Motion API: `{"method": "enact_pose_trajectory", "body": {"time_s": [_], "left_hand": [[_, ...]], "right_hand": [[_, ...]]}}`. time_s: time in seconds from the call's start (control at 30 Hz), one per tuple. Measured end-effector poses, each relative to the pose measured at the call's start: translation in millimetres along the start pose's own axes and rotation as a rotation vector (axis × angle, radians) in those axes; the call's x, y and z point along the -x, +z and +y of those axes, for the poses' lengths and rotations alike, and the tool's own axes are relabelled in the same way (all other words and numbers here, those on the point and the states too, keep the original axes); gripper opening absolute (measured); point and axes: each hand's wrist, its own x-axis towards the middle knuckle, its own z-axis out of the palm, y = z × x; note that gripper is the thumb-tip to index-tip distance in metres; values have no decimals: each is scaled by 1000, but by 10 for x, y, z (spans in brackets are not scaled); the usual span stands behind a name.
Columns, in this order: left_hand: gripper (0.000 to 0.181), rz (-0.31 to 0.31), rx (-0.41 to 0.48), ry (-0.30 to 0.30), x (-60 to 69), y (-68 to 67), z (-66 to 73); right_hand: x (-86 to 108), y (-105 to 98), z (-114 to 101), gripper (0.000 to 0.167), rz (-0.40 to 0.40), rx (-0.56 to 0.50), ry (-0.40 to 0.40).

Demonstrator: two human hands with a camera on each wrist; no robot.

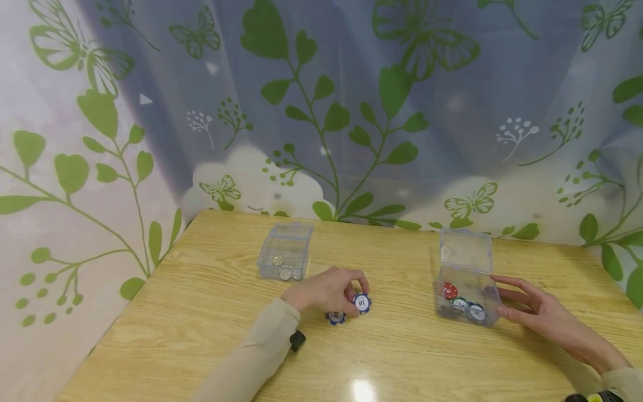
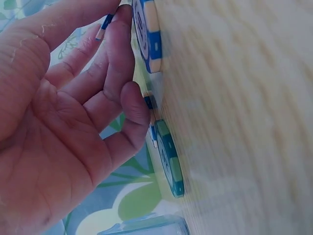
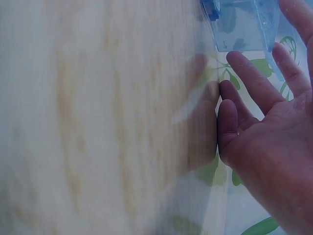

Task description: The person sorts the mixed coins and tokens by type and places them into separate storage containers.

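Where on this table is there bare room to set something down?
Tabletop is free between the coin box and chip box, toward the curtain, and nearer, between left sleeve and right hand. Crowded: around left hand and blue chips, and just right of chip box.

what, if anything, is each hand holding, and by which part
The left hand pinches a blue-and-white chip by its edge. The right hand seems to grip nothing, its fingers at the clear box's side.

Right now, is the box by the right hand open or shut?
Open. The clear lid of the box stands raised along its back edge, leaving the top above the red chip uncovered.
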Motion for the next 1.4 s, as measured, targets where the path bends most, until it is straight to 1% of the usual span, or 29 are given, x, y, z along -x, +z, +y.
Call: {"method": "enact_pose_trajectory", "body": {"time_s": [0.2,0.37,0.53,0.73,0.87,0.97,1.07,1.2,1.4], "left_hand": [[36,19,28,-24,20,-40,19],[35,39,51,-9,23,-65,18],[35,69,129,32,14,-86,46],[37,120,265,60,-18,-104,145],[39,164,319,80,-70,-84,233],[39,188,350,90,-126,-50,290],[38,195,388,93,-187,-6,335],[38,195,442,98,-276,49,405],[37,216,470,95,-416,105,533]], "right_hand": [[-2,-1,-12,66,2,12,8],[-6,3,-5,67,-4,13,16],[-3,-3,5,66,-1,2,-1],[-10,-8,4,65,2,-4,-10],[-8,-5,0,65,-12,-22,-8],[-3,0,-5,64,-14,-34,-23],[2,3,-9,63,-15,-38,-36],[2,2,-9,64,-15,-33,-24],[-12,-12,-2,65,-19,-41,-12]]}}
